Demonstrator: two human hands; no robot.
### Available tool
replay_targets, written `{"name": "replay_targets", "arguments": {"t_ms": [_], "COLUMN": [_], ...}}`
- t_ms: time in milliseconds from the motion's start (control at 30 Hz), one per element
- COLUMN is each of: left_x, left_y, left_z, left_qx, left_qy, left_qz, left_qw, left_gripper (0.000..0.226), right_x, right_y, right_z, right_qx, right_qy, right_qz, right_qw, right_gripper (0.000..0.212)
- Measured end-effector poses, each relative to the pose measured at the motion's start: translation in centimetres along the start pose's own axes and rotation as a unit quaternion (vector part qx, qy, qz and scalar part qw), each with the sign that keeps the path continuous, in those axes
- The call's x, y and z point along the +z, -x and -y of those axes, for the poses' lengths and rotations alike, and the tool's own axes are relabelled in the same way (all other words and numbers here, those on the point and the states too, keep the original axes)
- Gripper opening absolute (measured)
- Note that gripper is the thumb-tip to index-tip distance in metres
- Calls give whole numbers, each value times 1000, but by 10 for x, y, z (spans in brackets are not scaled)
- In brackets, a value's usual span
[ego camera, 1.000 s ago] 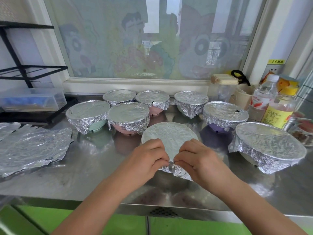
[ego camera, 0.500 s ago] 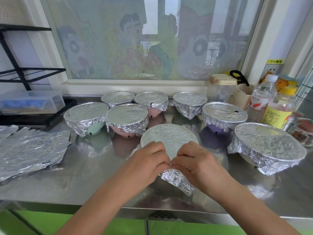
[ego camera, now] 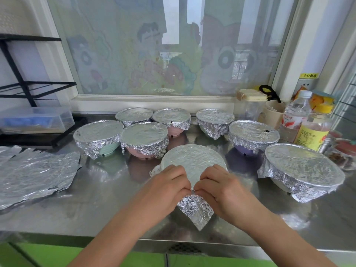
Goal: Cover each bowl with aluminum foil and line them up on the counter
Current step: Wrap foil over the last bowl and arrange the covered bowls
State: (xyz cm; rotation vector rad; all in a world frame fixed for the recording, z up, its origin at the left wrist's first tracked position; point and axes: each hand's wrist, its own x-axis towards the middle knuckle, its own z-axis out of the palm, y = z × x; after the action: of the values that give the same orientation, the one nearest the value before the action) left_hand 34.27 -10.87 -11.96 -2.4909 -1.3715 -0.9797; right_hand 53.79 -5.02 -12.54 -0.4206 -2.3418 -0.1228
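The steel worktop carries everything. Near its left edge lies a loose foil sheet, flat and wrinkled. At the right edge stands the large covered bowl, its foil folded down around the rim. Toward the back edge six smaller covered bowls stand in two loose rows. The green bowl, the pink bowl and the purple bowl are in the nearer row, and the back row of three is behind them. Some bottles stand in the back right corner.

The front bowl stands near the middle of the front edge, with foil stretched flat over its top. The left hand and the right hand meet at its near rim. The fingers of both are curled and pinch the foil at one spot, close together. Below them a foil flap hangs loose in a point.

I judge that the step in hand is crimping the near edge of this bowl. The next move calls for folding the flap under and pressing it to the wall, gently, because thin foil tears easily. After that the bowls need a straight line; now they stand in a cluster.
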Motion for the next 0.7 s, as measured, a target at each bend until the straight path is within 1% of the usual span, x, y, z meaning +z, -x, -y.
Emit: {"name": "replay_targets", "arguments": {"t_ms": [167,300,400,533,700], "left_x": [-8,-9,-5,-3,-7], "left_y": [0,2,1,-2,1], "left_z": [7,7,3,-2,7], "left_qx": [-9,-18,-15,-8,-11], "left_qy": [23,29,13,17,31], "left_qz": [5,19,27,13,14], "left_qw": [1000,999,999,1000,999], "left_gripper": [26,25,27,25,23], "right_x": [-7,-5,-1,0,-5], "right_y": [9,9,7,8,11], "right_z": [-6,-7,-6,-5,-11], "right_qx": [27,16,14,15,32], "right_qy": [-11,-2,-4,-13,-17], "right_qz": [5,4,-2,4,12], "right_qw": [1000,1000,1000,1000,999], "right_gripper": [19,14,13,15,15]}}
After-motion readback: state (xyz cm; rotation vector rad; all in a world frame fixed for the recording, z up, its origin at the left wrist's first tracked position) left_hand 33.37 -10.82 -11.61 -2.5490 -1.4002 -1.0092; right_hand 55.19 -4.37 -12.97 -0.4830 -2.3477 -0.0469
